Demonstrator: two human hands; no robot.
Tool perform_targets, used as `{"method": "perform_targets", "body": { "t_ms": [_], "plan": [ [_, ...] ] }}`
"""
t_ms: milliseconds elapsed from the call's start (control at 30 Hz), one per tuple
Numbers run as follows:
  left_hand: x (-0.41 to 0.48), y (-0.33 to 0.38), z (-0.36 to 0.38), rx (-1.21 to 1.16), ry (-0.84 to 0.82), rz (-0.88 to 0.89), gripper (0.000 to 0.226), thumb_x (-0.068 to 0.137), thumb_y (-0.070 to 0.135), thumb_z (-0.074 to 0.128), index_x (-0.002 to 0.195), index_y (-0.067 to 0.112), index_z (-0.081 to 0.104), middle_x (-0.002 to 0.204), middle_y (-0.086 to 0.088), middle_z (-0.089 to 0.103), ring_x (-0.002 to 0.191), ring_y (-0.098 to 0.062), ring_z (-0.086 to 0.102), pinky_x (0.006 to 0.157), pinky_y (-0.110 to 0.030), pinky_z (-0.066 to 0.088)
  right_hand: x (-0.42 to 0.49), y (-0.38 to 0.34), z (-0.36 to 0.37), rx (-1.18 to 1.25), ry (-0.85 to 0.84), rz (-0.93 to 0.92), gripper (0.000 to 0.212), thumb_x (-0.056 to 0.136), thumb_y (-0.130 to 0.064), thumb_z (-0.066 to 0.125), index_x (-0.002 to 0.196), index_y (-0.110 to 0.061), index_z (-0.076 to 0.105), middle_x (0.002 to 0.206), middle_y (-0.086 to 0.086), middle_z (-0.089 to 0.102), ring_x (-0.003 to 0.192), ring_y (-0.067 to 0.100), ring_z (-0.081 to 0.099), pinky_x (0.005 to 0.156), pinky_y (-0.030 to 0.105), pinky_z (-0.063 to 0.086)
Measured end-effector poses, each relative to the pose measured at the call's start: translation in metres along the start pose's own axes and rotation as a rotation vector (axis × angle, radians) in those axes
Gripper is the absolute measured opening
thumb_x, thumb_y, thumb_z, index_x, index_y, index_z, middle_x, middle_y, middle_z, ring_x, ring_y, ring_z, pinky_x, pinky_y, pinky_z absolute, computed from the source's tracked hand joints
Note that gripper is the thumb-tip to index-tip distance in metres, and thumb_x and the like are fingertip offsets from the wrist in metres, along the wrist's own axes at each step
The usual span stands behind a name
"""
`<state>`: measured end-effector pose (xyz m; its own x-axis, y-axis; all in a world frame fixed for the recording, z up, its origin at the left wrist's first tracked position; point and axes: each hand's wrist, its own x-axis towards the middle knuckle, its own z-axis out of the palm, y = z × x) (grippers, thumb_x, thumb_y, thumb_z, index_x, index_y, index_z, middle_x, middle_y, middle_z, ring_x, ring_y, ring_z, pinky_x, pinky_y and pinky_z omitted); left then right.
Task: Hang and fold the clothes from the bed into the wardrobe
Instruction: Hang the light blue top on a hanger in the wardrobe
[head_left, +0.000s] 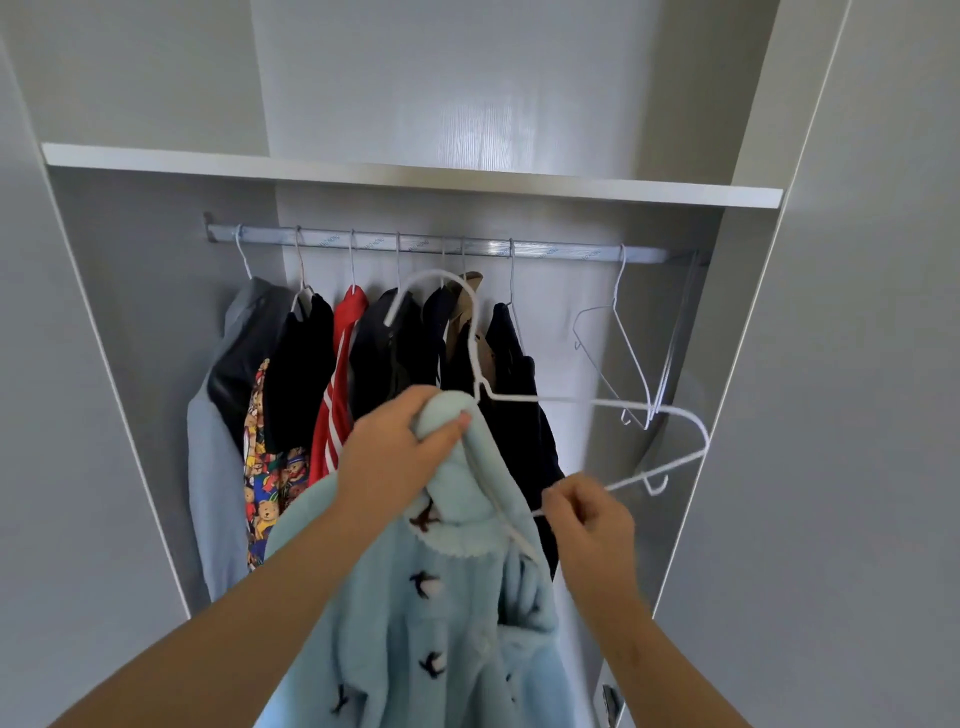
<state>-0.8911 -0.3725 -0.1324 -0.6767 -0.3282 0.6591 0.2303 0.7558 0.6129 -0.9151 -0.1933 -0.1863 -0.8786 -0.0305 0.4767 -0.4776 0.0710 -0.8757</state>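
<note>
The left hand (395, 457) grips the pale-blue fleece coat's (426, 623) shoulder on the white wire hanger (623, 404), whose bare arm juts right beyond the pinching right hand (587, 514).

Empty wire hangers (631, 358) on rail (561, 253) (right end).

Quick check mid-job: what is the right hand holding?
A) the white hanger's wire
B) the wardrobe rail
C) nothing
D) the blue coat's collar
A: the right hand pinches the lower wire of the white hanger, while the left hand holds the top of the blue coat.
</note>
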Motion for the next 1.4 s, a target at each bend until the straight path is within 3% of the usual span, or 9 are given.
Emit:
{"method": "perform_targets", "body": {
  "t_ms": [100, 167, 267, 400, 567, 900, 1033, 1233, 1400],
  "plan": [
    [0.01, 0.006, -0.014, -0.144, 0.054, -0.013, 0.016, 0.08, 0.038, 0.068, 0.094, 0.035, 0.061, 0.081, 0.02, 0.062, 0.08, 0.0, 0.059, 0.071, -0.021, 0.05, -0.004, 0.018, 0.009, -0.08, -0.117, 0.21, 0.025, 0.082, -0.001, 0.06, 0.068, -0.021, 0.053, 0.057, -0.016, 0.054, 0.052, 0.0, 0.046, 0.048, 0.008, 0.037],
    [0.013, 0.014, -0.025, -0.242, 0.02, 0.008, 0.018, 0.078, 0.038, 0.07, 0.087, 0.042, 0.055, 0.08, 0.026, 0.061, 0.077, 0.008, 0.058, 0.062, -0.01, 0.047, -0.004, 0.028, 0.013, -0.18, -0.162, 0.271, 0.028, 0.079, -0.009, 0.067, 0.099, -0.026, 0.056, 0.093, -0.01, 0.061, 0.085, 0.01, 0.058, 0.067, 0.009, 0.044],
    [0.015, 0.023, -0.038, -0.294, -0.011, 0.065, 0.019, 0.075, 0.038, 0.071, 0.083, 0.043, 0.055, 0.082, 0.03, 0.06, 0.076, 0.011, 0.057, 0.058, -0.005, 0.045, -0.001, 0.039, 0.018, -0.453, -0.332, 0.311, 0.066, 0.078, -0.022, 0.068, 0.137, -0.02, 0.038, 0.127, 0.002, 0.048, 0.116, 0.028, 0.049, 0.095, 0.035, 0.043],
    [0.019, 0.023, -0.049, -0.376, -0.021, 0.074, 0.02, 0.077, 0.029, 0.072, 0.082, 0.043, 0.057, 0.081, 0.026, 0.063, 0.076, 0.008, 0.06, 0.06, -0.007, 0.047, -0.001, 0.042, 0.025, -0.453, -0.575, 0.498, 0.02, 0.085, -0.019, 0.057, 0.099, -0.03, 0.049, 0.106, 0.0, 0.055, 0.102, 0.025, 0.054, 0.087, 0.032, 0.044],
    [0.021, 0.009, -0.065, -0.335, 0.028, 0.095, 0.02, 0.081, 0.022, 0.07, 0.083, 0.036, 0.057, 0.078, 0.027, 0.061, 0.072, 0.009, 0.057, 0.061, -0.008, 0.047, 0.001, 0.044, 0.021, -0.099, -0.415, 0.634, 0.014, 0.085, -0.003, 0.056, 0.094, -0.013, 0.053, 0.083, 0.006, 0.06, 0.072, 0.016, 0.058, 0.059, 0.023, 0.048],
    [0.006, -0.031, -0.122, 0.174, 0.044, 0.264, 0.022, 0.074, 0.051, 0.047, 0.093, 0.059, 0.053, 0.095, 0.052, 0.047, 0.079, 0.01, 0.051, 0.071, 0.007, 0.031, 0.033, 0.022, -0.003, 0.571, -0.334, 0.881, 0.015, 0.069, 0.003, 0.061, 0.069, -0.007, 0.071, 0.074, 0.013, 0.069, 0.065, 0.024, 0.067, 0.062, 0.035, 0.055],
    [-0.002, -0.053, -0.124, 0.292, 0.098, 0.299, 0.044, 0.076, 0.044, 0.046, 0.095, 0.01, 0.069, 0.087, 0.013, 0.066, 0.076, -0.01, 0.052, 0.067, -0.012, 0.038, 0.04, 0.018, -0.008, 0.632, -0.329, 0.909, 0.017, 0.061, 0.002, 0.06, 0.059, -0.007, 0.075, 0.068, 0.012, 0.071, 0.057, 0.022, 0.069, 0.052, 0.03, 0.056],
    [-0.009, -0.058, -0.123, 0.467, 0.043, 0.311, 0.046, 0.076, 0.04, 0.043, 0.088, 0.006, 0.072, 0.074, -0.006, 0.068, 0.062, -0.022, 0.062, 0.06, -0.021, 0.042, 0.04, 0.02, -0.017, 0.679, -0.341, 1.043, 0.031, 0.067, -0.005, 0.042, 0.062, 0.005, 0.071, 0.069, 0.018, 0.069, 0.056, 0.03, 0.067, 0.053, 0.038, 0.057],
    [-0.016, -0.059, -0.114, 0.527, 0.096, 0.311, 0.052, 0.075, 0.04, 0.042, 0.088, 0.0, 0.072, 0.074, -0.013, 0.069, 0.058, -0.028, 0.066, 0.05, -0.034, 0.051, 0.047, 0.014, -0.012, 0.534, -0.215, 1.057, 0.022, 0.068, -0.029, 0.06, 0.063, -0.008, 0.061, 0.07, 0.013, 0.062, 0.065, 0.029, 0.057, 0.071, 0.034, 0.047]
  ]
}}
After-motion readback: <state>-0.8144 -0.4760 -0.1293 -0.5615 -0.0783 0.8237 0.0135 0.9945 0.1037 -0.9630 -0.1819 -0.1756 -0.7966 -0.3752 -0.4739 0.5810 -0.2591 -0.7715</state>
